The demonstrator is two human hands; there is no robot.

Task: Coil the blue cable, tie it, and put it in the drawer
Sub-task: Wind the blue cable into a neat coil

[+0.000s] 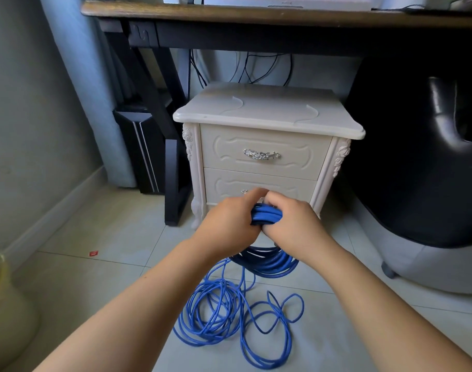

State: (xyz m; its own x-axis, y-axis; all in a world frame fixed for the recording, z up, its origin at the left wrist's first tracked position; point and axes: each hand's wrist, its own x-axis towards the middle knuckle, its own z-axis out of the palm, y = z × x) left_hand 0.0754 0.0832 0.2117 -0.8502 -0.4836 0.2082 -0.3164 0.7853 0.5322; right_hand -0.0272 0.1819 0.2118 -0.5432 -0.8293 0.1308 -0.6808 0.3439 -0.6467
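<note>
The blue cable (pixel 267 260) is partly coiled; a tight bundle of loops hangs from both my hands in front of the cabinet. My left hand (pixel 229 224) and my right hand (pixel 291 224) are shut on the top of that bundle, side by side and touching. The rest of the cable lies in loose loops on the tiled floor below, between my forearms. Behind my hands stands a cream two-drawer cabinet (pixel 267 114); its upper drawer (pixel 264 151) and lower drawer (pixel 221 183) are both closed. My hands hide the lower drawer's handle.
A dark wooden desk (pixel 229 12) spans the top, with black legs left of the cabinet. A black chair (pixel 431 157) stands on the right. A pale bin (pixel 4 304) sits at the lower left. A small red scrap (pixel 93 253) lies on the floor.
</note>
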